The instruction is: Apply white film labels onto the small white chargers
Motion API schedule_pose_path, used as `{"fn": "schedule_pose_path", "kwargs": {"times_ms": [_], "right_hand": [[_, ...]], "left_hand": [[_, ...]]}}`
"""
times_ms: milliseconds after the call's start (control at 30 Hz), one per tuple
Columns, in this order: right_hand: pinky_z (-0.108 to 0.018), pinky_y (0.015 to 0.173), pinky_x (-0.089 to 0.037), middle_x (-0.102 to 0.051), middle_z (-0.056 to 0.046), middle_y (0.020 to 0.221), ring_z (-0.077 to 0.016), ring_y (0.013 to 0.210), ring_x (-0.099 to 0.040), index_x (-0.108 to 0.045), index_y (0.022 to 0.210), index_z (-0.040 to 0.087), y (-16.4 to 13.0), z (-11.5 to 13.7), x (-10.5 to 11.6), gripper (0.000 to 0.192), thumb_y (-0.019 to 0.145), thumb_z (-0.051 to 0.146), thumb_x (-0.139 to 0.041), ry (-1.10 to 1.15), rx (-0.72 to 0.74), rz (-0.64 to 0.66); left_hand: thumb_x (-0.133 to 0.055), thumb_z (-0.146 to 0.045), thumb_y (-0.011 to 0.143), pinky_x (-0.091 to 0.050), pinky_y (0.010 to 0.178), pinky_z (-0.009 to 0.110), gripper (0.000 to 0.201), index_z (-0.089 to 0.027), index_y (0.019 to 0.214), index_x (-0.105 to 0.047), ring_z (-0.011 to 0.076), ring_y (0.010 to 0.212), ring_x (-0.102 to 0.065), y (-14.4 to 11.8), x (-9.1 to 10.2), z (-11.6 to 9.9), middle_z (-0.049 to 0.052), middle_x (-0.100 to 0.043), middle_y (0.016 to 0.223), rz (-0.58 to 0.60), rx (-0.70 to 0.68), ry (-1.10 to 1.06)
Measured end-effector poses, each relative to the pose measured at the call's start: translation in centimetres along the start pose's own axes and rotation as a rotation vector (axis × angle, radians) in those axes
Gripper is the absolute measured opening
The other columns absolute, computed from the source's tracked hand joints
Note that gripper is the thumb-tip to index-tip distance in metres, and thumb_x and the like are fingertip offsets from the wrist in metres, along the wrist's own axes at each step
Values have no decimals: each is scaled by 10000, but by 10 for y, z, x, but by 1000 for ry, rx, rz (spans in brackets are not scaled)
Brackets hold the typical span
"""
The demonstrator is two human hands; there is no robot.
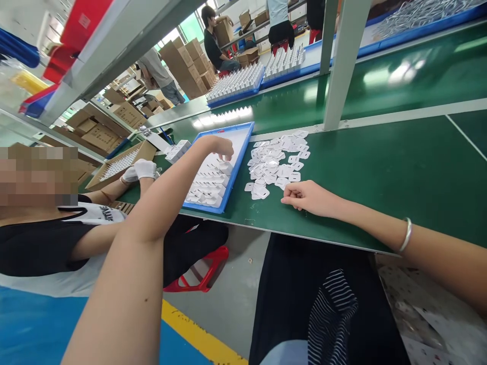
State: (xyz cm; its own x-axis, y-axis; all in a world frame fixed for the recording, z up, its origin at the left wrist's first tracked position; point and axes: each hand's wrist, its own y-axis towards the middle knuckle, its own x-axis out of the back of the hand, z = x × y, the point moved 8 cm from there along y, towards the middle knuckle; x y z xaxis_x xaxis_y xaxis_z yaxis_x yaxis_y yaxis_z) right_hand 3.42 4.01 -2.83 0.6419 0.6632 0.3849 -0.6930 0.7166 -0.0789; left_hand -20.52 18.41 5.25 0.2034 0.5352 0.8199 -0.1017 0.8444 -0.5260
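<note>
Nearest us, at the front of the green table (395, 167), our right hand (310, 197) rests with fingers curled in toward the thumb; we cannot tell whether anything small is pinched there. Just beyond its fingertips and to their left spreads the loose pile of white tags (272, 165), and this hand is the nearer one to it. Left of the pile, just beside it, sits a blue-rimmed tray (239, 170), its long axis slanting away from us and to the right, with rows of white pieces (209, 185) in its near part. Our left hand (223, 149) hangs over the tray beyond most of those rows, fingers bent downward; whether they grip anything, we can't tell. Farther left, a co-worker's gloved hands (144, 169) are beside a cardboard tray (147, 153). Farthest, more white pieces stand in blue trays (262, 87).
</note>
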Motion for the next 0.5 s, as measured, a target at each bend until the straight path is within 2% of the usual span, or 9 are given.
{"fn": "schedule_pose_path", "kwargs": {"times_ms": [100, 200, 333, 500], "right_hand": [[-290, 597, -412, -583, 6, 623, -145, 583, -522, -552, 742, 203, 0, 0, 0, 251, 891, 404, -578, -4, -6, 0], [-287, 600, -413, -586, 8, 628, -143, 588, -523, -548, 741, 203, -1, 1, 0, 245, 893, 394, -574, -5, -6, 5], [-284, 592, -394, -577, 16, 619, -137, 573, -503, -554, 737, 202, -1, 3, 0, 221, 882, 366, -585, -25, 0, -2], [-282, 583, -388, -578, 20, 600, -140, 556, -514, -571, 729, 203, 0, 3, 4, 230, 878, 379, -589, -38, 10, -44]], "left_hand": [[-585, -415, 753, -501, 902, 420, 470, -149, 1104, -748, 317, 1007, -667, -2, -15, 5, 181, -727, 1127, 102, 55, 3], [-618, -469, 734, -519, 863, 398, 595, -128, 1215, -698, 323, 1013, -665, -4, -27, 10, 215, -667, 1261, 150, 85, 8], [-677, -477, 693, -533, 815, 352, 591, -135, 1173, -720, 315, 999, -672, -8, -36, 12, 206, -690, 1218, 192, 76, -16], [-742, -391, 628, -538, 777, 402, 479, -134, 1031, -760, 345, 893, -690, -11, -31, 4, 198, -735, 1044, 119, 75, -35]]}}
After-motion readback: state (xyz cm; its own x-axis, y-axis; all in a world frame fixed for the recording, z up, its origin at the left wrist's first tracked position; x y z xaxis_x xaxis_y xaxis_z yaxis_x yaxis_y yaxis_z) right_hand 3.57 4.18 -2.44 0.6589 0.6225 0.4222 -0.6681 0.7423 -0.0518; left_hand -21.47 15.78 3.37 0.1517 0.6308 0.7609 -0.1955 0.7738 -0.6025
